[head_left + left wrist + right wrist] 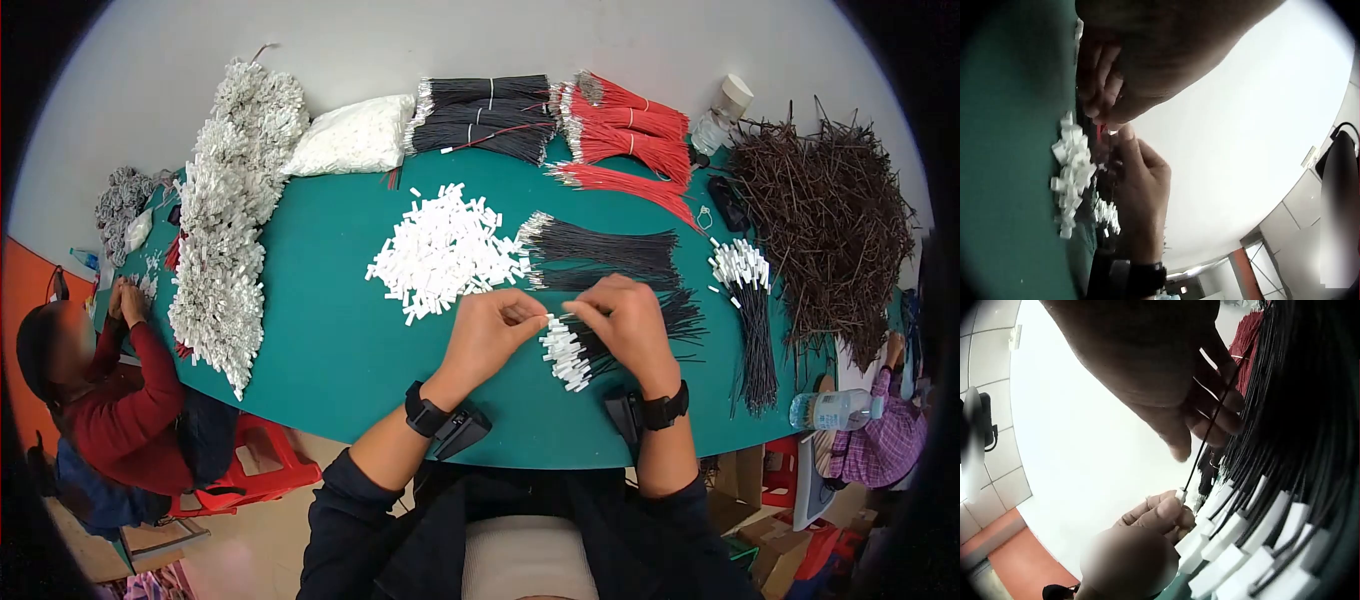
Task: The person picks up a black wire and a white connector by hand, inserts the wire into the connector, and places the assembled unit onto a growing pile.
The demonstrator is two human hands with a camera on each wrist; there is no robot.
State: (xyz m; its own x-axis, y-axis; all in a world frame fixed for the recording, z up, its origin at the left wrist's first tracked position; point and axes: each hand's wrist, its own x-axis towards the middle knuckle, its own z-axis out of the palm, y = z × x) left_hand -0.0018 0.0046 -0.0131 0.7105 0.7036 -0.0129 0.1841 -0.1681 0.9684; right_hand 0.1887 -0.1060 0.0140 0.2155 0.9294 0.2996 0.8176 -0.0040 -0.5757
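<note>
At ctr of the green tbl [320, 300], the L hand [492, 322] is pinching a white connector [1180, 494] betw. thumb & fingers. Black wire [1207, 433] is running from it toward 1 o'clock in the R-wrist view, passing by the R hand [632, 322]; R thumb is standing off & its fingers are curving loosely, so can't tell if they're gripping the wire.

Taking the hands as clock ctr, head view: wired connectors [566, 357] are lying just below at 6, loose white pile [440, 250] is sitting at 10, black bundles [610, 255] near & red bundles [630, 125] farther are lying approx. 1, connector-tipped bundle [757, 345] at 3, brown heap [820, 220] at 2. Bottle [830, 410] is lying at 4, showing a bluish label; print's too small to read. Person in dark red [130, 415] is sitting betw. 8 & 9.
</note>
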